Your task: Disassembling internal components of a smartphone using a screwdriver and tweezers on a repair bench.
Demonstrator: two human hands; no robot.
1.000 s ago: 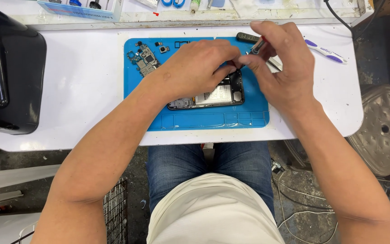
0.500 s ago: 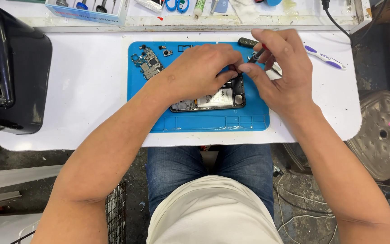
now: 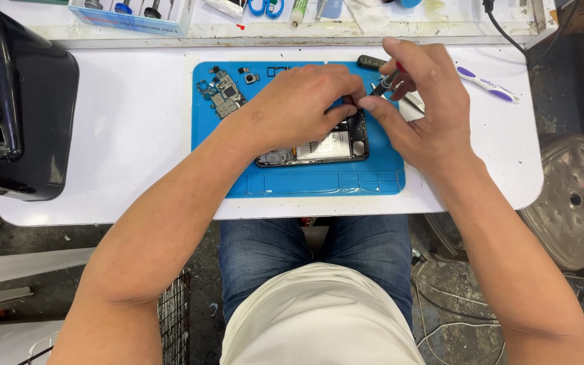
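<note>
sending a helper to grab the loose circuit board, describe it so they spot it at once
Start at the white table and find the blue work mat in its middle. The circuit board lies in the mat's far left corner, left of the left hand. It is an irregular green-blue piece with small chips, unlike the black opened phone under the hands.

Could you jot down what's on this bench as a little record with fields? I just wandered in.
Left hand: presses on the opened phone
Right hand: holds a thin tool tip-down at the phone's upper edge
Work surface: blue mat on a white table
Loose parts: circuit board on the mat's upper left
Beside the mat: toothbrush at right
</note>
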